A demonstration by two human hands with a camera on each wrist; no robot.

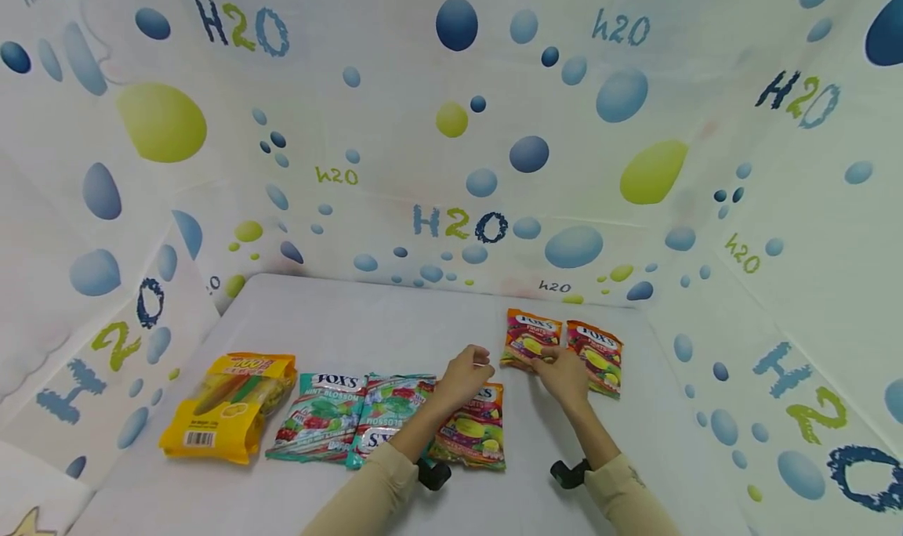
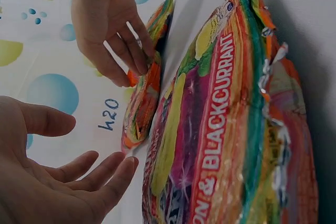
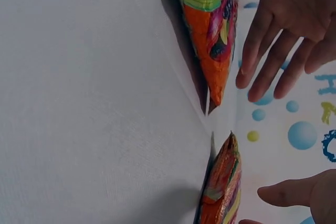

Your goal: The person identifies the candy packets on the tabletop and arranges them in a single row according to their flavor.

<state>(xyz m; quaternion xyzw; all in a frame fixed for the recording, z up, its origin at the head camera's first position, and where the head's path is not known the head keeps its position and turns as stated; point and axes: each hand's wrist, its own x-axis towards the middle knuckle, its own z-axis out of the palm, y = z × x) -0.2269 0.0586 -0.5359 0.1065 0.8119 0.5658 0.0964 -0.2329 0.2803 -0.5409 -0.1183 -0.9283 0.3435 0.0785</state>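
Observation:
My left hand, fingers relaxed and holding nothing, hovers above and just beyond an orange-and-purple Fox's Fruits candy bag. The left wrist view shows this bag close up, with my left palm apart from it. At the back right, my right hand reaches to the lower edge of another Fox's Fruits bag; its fingers are loosely spread, and contact is hard to tell. Its thumb stands off the bag in the right wrist view. A matching bag lies just right of it.
Two teal Fox's Mint Blossom bags lie side by side left of my left forearm. A yellow candy bag lies at the far left. Patterned white sheeting surrounds the white table at the back and sides.

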